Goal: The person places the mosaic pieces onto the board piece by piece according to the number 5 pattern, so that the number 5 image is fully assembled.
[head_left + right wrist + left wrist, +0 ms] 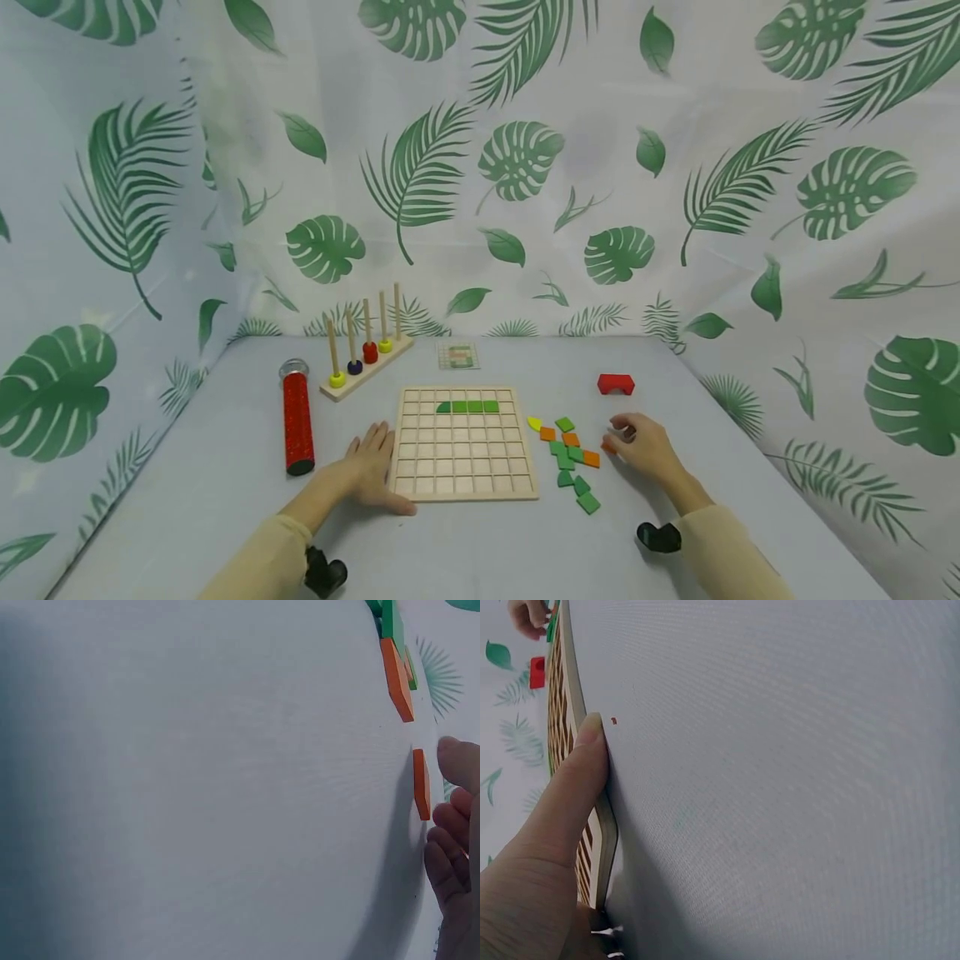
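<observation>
Head view: my left grip (pixel 371 471) touches the board (pixel 461 468)

My left fingers lie spread and straight at the board's left side, with my thumb by the near corner. My right grip (pixel 645 448) has bent fingers and a thumb close to an orange tile (pixel 421 784), right down by the tabletop (pixel 480 550). I can't tell if I pinch it. Loose tiles (pixel 566 461), green, orange and yellow, lie between the board and my right grip. A short green row (pixel 476 407) sits in the board's squares, toward the far side.
</observation>
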Available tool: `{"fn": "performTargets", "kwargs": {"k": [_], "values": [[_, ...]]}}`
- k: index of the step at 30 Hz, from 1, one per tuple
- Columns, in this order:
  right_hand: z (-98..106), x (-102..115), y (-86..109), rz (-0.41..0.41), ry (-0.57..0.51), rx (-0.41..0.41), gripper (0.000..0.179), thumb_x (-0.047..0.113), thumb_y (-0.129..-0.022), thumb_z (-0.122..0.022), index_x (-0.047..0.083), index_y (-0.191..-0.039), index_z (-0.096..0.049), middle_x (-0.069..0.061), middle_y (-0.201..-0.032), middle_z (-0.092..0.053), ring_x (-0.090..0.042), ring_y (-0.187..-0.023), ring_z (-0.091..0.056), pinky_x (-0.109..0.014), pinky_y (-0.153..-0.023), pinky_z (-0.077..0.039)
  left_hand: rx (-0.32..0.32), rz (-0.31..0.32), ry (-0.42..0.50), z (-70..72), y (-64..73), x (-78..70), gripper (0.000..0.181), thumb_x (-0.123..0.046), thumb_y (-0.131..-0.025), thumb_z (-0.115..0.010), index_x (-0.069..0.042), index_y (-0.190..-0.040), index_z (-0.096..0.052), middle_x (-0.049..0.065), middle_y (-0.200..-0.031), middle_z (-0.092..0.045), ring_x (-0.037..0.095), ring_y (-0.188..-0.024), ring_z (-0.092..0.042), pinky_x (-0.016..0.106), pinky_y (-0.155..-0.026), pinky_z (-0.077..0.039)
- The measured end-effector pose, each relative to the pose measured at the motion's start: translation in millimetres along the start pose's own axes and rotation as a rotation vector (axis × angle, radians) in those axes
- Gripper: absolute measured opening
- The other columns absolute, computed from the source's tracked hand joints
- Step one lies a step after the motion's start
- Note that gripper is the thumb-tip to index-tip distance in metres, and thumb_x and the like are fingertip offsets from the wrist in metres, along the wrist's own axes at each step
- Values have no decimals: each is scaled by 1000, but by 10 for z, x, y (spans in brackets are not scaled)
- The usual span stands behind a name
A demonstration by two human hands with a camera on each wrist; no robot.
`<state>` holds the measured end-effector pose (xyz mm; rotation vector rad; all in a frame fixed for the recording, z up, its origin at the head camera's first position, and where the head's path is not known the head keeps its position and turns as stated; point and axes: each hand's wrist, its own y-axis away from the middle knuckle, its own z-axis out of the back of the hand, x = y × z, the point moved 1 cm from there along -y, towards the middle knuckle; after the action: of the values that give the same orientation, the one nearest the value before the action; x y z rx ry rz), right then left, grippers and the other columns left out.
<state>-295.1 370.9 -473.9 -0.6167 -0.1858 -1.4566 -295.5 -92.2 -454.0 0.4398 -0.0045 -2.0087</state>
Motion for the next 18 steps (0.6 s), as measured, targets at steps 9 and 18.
{"fn": "performTargets", "kwargs": {"k": [9,18], "values": [[-2,-16,90,65,-22,-15,36,13,-77,-78,-1,-107,-64,-6,-94,-63,-19,-82,-56,-37,-75,-50,-5,3,3,-2,3,21,125,-68,-62,-74,11,-144,-22,31,-150,-16,44,-139,-11,59,-108,-15],[-20,-57,120,-17,-70,0,31,10,-82,-73,1,-109,-63,-6,-94,-61,-20,-83,-53,-31,-74,-49,3,6,-8,-41,-48,34,125,-70,-61,-72,9,-144,-23,29,-151,-14,43,-139,-10,59,-109,-14]]}}
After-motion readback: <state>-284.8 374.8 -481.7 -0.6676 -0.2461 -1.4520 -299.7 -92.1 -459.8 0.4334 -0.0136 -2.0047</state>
